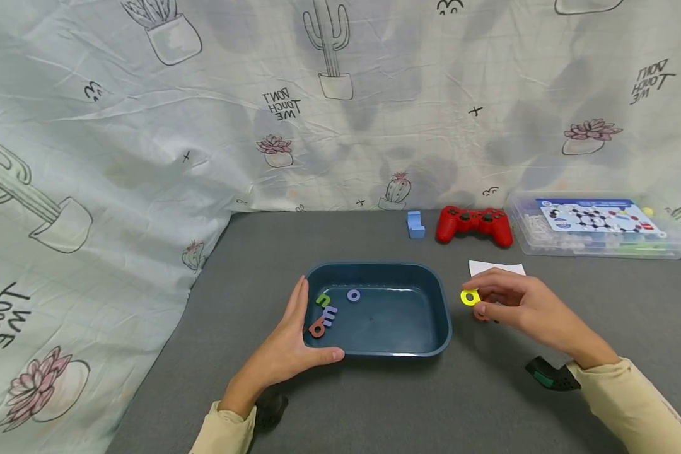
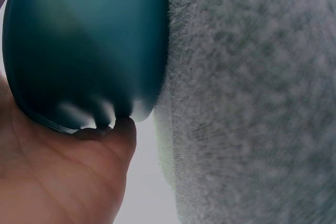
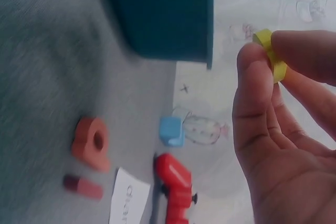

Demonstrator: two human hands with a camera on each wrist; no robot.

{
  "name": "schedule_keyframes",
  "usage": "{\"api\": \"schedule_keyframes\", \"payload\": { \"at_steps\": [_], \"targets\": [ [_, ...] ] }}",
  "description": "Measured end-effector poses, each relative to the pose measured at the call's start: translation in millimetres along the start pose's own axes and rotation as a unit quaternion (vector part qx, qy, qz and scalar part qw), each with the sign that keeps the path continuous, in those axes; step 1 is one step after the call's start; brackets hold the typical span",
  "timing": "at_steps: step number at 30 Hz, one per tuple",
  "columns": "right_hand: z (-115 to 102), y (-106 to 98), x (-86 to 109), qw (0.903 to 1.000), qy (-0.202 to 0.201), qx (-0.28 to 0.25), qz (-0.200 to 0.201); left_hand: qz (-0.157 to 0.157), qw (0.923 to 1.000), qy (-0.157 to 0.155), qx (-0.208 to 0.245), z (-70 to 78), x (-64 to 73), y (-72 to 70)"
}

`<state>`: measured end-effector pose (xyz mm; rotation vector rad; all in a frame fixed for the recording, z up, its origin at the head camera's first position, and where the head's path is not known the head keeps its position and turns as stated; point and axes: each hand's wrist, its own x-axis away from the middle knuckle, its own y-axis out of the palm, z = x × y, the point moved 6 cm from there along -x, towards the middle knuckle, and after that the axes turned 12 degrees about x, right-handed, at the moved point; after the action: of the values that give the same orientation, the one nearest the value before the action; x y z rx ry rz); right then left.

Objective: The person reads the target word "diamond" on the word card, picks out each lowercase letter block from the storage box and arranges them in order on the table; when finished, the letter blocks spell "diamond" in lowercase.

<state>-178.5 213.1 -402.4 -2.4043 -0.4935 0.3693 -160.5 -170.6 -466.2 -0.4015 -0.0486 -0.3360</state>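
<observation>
Between thumb and fingertips, my right hand (image 1: 513,306) pinches a small yellow letter (image 1: 470,297) with a round hole, raised right of the blue tray (image 1: 442,315). My left hand (image 1: 286,340) lies against the tray's left end, its fingers straight along the outside and its thumb at the front rim. Inside the tray are a green letter n (image 1: 323,300), a purple m (image 1: 329,316), a lilac o (image 1: 354,295) and a brownish-orange letter (image 1: 316,327). An orange letter (image 3: 90,144) and a small red piece (image 3: 84,187) lie on the table, mostly hidden in the head view.
A white card (image 1: 496,267) with printed letters lies behind my right hand. Farther back are a light blue block (image 1: 415,225), a red game controller (image 1: 474,225) and a clear plastic box (image 1: 596,239). A patterned cloth (image 1: 374,145) hangs behind the grey table (image 1: 374,403).
</observation>
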Motion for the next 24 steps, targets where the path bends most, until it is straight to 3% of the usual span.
{"api": "schedule_keyframes", "payload": {
  "at_steps": [4,14,24],
  "targets": [
    [8.1,-5.7,6.1,0.9998,-0.002,0.021,0.007,0.002,1.0,-0.002,-0.002,0.5,0.1,-0.7],
    [33.9,-22.2,19.8,0.9943,0.043,0.096,0.017,0.001,1.0,-0.009,-0.004,2.4,1.0,-1.9],
    [55.2,-31.7,26.8,0.9939,0.051,0.098,0.006,-0.002,0.9999,-0.015,-0.003,5.3,0.3,-3.8]
  ]
}}
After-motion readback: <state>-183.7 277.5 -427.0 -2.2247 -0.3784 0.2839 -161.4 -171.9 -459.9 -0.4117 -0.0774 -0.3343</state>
